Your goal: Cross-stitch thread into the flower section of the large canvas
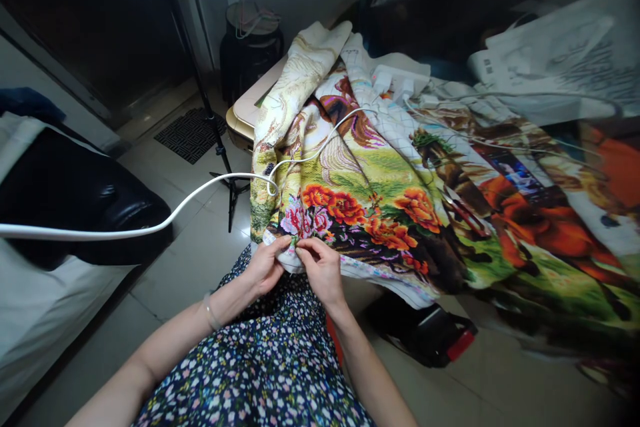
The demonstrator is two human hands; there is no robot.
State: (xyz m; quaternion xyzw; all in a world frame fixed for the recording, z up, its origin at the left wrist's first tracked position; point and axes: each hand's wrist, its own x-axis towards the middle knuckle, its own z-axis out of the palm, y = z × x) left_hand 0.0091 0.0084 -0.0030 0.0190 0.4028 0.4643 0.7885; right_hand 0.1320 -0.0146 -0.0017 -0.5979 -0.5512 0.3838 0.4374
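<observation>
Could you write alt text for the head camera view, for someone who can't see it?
A person's left hand grips the near edge of a large flower-patterned cloth, with the right hand close beside it at the same edge. A white cable curves over the cloth, and a black tripod stands beyond, to the left.

dark mat (187, 137) on tiled floor (200, 247) | black tripod (219, 146) near mat | plugs (383, 81) in power strip (396, 78) | printed bag (565, 57)
</observation>
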